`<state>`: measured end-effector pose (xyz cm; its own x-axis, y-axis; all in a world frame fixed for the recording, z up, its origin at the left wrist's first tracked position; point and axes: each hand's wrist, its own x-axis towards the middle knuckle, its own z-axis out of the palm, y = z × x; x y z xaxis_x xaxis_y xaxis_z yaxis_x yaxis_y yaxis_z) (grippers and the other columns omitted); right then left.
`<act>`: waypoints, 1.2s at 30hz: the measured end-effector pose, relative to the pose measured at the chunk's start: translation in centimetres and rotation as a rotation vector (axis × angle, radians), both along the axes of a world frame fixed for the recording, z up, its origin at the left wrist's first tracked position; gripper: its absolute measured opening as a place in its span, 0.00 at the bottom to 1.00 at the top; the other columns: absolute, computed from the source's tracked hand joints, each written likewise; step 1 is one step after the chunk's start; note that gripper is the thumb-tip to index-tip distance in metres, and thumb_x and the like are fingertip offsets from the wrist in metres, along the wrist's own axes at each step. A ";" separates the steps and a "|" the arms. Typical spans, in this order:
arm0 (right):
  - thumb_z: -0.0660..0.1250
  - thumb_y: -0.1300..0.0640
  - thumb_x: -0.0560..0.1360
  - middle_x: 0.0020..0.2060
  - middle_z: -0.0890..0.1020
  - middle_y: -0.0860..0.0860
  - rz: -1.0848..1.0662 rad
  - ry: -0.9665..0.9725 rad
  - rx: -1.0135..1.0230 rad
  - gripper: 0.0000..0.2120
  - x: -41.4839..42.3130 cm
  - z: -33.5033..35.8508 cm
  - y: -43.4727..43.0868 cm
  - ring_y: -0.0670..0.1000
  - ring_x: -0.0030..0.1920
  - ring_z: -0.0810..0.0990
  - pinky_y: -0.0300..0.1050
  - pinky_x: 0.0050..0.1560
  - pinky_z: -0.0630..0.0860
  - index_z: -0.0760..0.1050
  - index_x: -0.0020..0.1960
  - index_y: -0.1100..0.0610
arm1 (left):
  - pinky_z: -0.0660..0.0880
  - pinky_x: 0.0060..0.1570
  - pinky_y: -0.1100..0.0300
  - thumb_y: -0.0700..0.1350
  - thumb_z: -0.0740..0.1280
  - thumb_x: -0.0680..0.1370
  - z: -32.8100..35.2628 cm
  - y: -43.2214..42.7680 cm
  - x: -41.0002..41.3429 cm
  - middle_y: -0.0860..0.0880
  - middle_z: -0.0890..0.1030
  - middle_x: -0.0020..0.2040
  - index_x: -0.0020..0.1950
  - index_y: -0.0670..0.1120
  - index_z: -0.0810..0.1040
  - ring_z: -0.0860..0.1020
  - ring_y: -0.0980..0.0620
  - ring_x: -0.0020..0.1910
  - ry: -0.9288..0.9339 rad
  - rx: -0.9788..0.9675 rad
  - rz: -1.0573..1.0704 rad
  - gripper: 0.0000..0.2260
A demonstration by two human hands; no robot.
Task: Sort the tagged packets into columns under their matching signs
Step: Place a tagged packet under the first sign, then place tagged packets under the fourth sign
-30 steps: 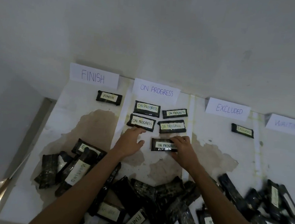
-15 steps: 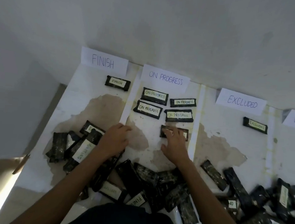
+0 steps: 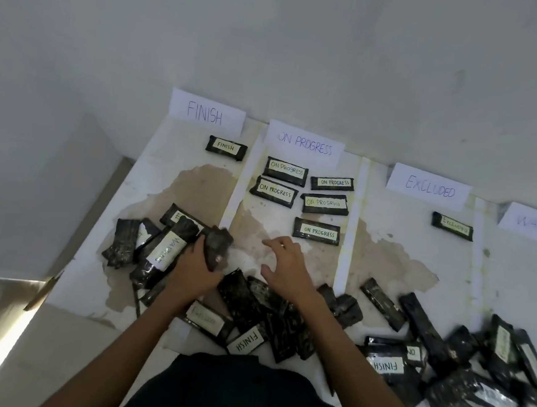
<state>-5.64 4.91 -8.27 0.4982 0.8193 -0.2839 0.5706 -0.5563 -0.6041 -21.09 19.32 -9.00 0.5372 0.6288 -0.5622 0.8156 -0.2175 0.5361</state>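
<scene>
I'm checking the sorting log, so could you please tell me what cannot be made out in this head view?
- Packet in the left hand: held packet shows no readable tag; its dark side faces the camera.
- Fourth sign: cut off by the right edge, writing faint.
- Right pile: many tags are face down, overlapped or blurred.
</scene>
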 end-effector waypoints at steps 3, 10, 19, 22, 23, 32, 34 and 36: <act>0.66 0.58 0.75 0.60 0.72 0.51 -0.087 0.135 0.097 0.21 -0.2 2.4 -1.0 0.50 0.54 0.73 0.42 0.56 0.71 0.69 0.67 0.54 | 0.74 0.49 0.50 0.38 0.55 0.75 3.5 -0.4 1.1 0.37 0.77 0.57 0.61 0.39 0.72 0.77 0.43 0.48 -0.388 -0.733 0.523 0.16; 0.67 0.57 0.74 0.59 0.75 0.50 -0.124 0.188 0.166 0.20 -1.8 5.0 -2.7 0.49 0.47 0.78 0.38 0.47 0.75 0.70 0.65 0.52 | 0.75 0.43 0.51 0.39 0.53 0.74 6.2 -3.6 2.1 0.37 0.82 0.44 0.55 0.37 0.74 0.78 0.41 0.43 -0.475 -0.919 0.585 0.16; 0.74 0.57 0.64 0.73 0.62 0.55 0.299 -0.377 0.127 0.39 -1.2 5.7 -5.4 0.62 0.70 0.63 0.59 0.63 0.68 0.62 0.72 0.50 | 0.72 0.41 0.53 0.43 0.57 0.76 7.1 -5.5 4.2 0.40 0.79 0.42 0.53 0.40 0.75 0.77 0.43 0.40 -0.131 -0.750 0.032 0.11; 0.74 0.62 0.63 0.71 0.66 0.57 0.347 -0.434 0.086 0.37 -1.0 5.6 -6.6 0.64 0.69 0.66 0.61 0.62 0.69 0.67 0.70 0.53 | 0.74 0.48 0.51 0.41 0.58 0.77 7.0 -5.5 5.7 0.41 0.81 0.50 0.57 0.46 0.75 0.79 0.43 0.48 -0.109 -0.678 -0.213 0.11; 0.73 0.63 0.63 0.70 0.68 0.57 0.342 -0.451 0.073 0.36 -0.9 5.5 -7.0 0.63 0.68 0.67 0.60 0.61 0.70 0.67 0.70 0.54 | 0.75 0.49 0.51 0.41 0.59 0.77 7.1 -5.6 6.1 0.41 0.80 0.52 0.57 0.48 0.74 0.80 0.43 0.49 -0.086 -0.659 -0.277 0.10; 0.78 0.56 0.58 0.56 0.76 0.54 0.088 -0.515 -0.072 0.36 1.4 5.8 -13.2 0.57 0.50 0.74 0.51 0.46 0.77 0.71 0.65 0.54 | 0.72 0.51 0.58 0.53 0.64 0.76 7.2 -8.5 9.7 0.50 0.76 0.57 0.66 0.52 0.70 0.74 0.53 0.53 -0.231 -0.056 -0.758 0.19; 0.77 0.55 0.60 0.58 0.75 0.54 -0.036 -0.472 -0.115 0.35 2.0 6.2 -15.8 0.57 0.52 0.72 0.52 0.49 0.76 0.71 0.66 0.54 | 0.69 0.57 0.57 0.52 0.64 0.76 7.3 -9.4 10.4 0.50 0.75 0.59 0.66 0.50 0.70 0.71 0.52 0.59 -0.393 0.160 -0.789 0.19; 0.76 0.54 0.63 0.61 0.72 0.53 -0.137 -0.432 -0.158 0.35 2.8 6.7 -18.5 0.56 0.56 0.70 0.51 0.53 0.75 0.69 0.68 0.53 | 0.67 0.60 0.55 0.53 0.62 0.75 7.6 -10.4 11.4 0.50 0.74 0.62 0.66 0.48 0.71 0.69 0.51 0.62 -0.478 0.241 -0.825 0.20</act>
<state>-2.86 -13.57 -1.55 0.6987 0.7010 -0.1429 0.6655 -0.7101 -0.2299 -9.73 8.97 -1.39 0.9967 0.0234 -0.0771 0.0673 -0.7684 0.6364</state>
